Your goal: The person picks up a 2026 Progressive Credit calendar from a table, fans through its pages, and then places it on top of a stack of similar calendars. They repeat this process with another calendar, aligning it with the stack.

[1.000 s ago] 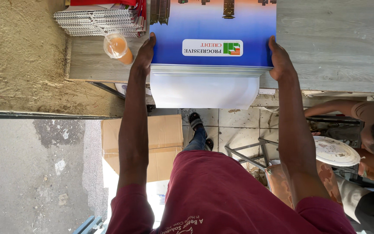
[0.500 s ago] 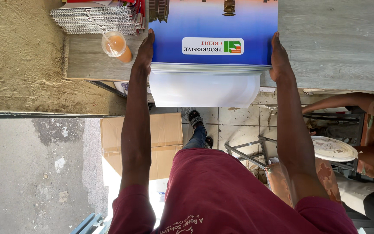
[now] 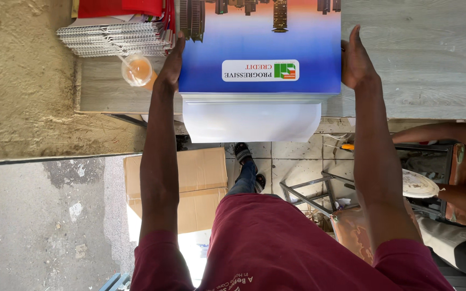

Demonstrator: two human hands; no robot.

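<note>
Hands first: left hand (image 3: 171, 62) and right hand (image 3: 356, 59) lie flat against opposite edges of the poster stack (image 3: 260, 48) on the wooden table (image 3: 432, 59), pressing it, not curled round anything. White sheets droop over the table's near edge, so I'd say uneven pressure could slide them off. The plastic cup (image 3: 137, 70) just beside the left wrist looks easy to knock, soaking the spiral notebooks (image 3: 114, 37).

Left hand (image 3: 171, 62): flat, fingers stretched forward, arm fully extended
Right hand (image 3: 356, 59): flat, fingers straight, palm turned inward, arm extended
</note>
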